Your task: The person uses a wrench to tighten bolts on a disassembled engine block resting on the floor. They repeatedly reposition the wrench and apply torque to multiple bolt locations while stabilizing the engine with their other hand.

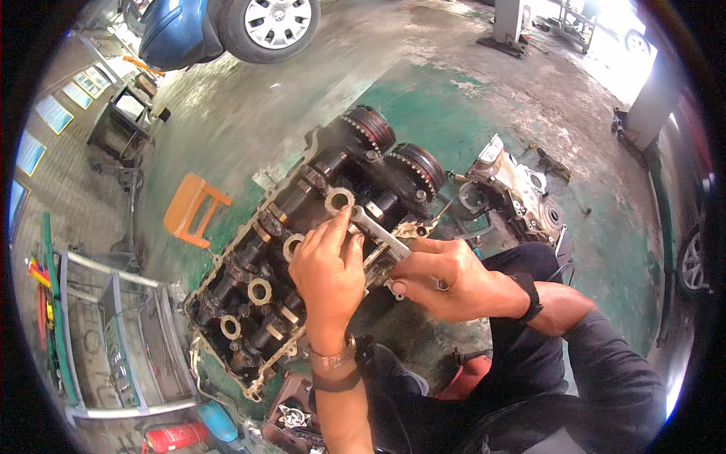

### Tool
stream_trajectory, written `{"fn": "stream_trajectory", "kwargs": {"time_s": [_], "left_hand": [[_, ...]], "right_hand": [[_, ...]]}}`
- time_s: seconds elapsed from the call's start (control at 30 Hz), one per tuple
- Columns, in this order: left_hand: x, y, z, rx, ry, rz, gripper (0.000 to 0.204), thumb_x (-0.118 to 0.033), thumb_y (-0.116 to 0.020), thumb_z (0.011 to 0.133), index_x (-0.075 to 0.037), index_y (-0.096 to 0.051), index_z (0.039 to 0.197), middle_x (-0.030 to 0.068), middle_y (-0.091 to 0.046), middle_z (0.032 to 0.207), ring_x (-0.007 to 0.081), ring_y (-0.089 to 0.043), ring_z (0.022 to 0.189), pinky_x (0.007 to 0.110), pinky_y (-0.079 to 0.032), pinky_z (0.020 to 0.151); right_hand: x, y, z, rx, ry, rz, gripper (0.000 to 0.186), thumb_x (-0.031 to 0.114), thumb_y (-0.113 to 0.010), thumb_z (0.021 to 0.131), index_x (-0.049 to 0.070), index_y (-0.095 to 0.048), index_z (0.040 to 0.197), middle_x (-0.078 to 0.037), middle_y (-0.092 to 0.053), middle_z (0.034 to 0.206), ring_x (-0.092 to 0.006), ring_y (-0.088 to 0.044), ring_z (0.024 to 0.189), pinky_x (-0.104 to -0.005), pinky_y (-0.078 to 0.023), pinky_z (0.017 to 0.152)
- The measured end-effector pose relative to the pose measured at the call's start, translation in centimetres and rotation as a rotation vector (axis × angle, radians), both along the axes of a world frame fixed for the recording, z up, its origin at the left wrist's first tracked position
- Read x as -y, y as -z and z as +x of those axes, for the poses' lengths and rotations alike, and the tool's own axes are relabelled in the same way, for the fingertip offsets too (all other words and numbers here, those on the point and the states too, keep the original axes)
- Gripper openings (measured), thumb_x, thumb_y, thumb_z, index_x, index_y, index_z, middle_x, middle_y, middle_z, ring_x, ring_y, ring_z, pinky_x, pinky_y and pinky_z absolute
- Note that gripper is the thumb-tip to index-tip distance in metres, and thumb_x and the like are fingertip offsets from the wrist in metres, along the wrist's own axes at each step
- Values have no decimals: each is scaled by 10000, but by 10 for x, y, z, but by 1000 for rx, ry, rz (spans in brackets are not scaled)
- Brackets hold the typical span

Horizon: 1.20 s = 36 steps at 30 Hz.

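Observation:
An engine cylinder head [283, 204] with dark camshafts lies in front of me, two toothed camshaft sprockets [414, 168] at its far end. A silver wrench [383, 233] slants across it, its far end by a round metal tube opening [339, 200]. My right hand [442, 280] is closed around the wrench's near part. My left hand [330, 265] rests over the middle of the head, fingers stretched out and thumb apart. Its index fingertip touches or nearly touches the wrench's far end. The fastener under that end is hidden.
A dirty metal engine cover [510, 189] lies on the floor at right. An orange stool [195, 209] stands at left beyond the head, a grey metal frame [125, 412] nearer. A red fire extinguisher [175, 436] lies at lower left. A blue car [180, 34] is at the back.

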<state>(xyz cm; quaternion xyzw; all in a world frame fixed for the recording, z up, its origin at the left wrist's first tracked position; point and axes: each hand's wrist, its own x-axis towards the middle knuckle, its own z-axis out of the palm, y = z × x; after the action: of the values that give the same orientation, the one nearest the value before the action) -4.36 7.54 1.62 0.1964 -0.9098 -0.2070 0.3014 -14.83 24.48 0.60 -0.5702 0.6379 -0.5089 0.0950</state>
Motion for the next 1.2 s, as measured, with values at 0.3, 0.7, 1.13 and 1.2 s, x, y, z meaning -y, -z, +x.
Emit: {"fn": "stream_trajectory", "kwargs": {"time_s": [0.3,0.7,1.13,1.2], "left_hand": [[-2,0,0,7,-25,-17,372,-113,-737,799,-52,-703,1164,165,-709,1102,337,-662,1025,407,-501,913],[1,5,-1,-63,10,-124,338,-129,-723,814,-29,-693,1135,139,-701,1012,326,-646,922,419,-508,816],[0,6,-3,-58,-5,-157,326,-116,-712,807,-4,-703,1113,130,-695,943,321,-638,869,419,-506,765],[1,6,-3,-68,4,-162,328,-112,-710,806,2,-702,1114,131,-694,940,321,-639,866,415,-507,763]], "right_hand": [[-3,0,-5,10,-26,-38,126,117,-743,834,17,-691,890,-162,-627,777,-354,-632,691,-426,-500,584],[0,9,-3,21,-35,-68,105,91,-735,837,16,-685,892,-164,-613,766,-351,-615,671,-425,-490,575],[4,10,3,5,22,-82,94,58,-729,826,5,-656,851,-176,-589,733,-372,-591,631,-442,-460,550],[5,10,4,-22,22,-105,55,28,-693,858,7,-662,898,-151,-584,730,-321,-582,623,-407,-437,548]]}}
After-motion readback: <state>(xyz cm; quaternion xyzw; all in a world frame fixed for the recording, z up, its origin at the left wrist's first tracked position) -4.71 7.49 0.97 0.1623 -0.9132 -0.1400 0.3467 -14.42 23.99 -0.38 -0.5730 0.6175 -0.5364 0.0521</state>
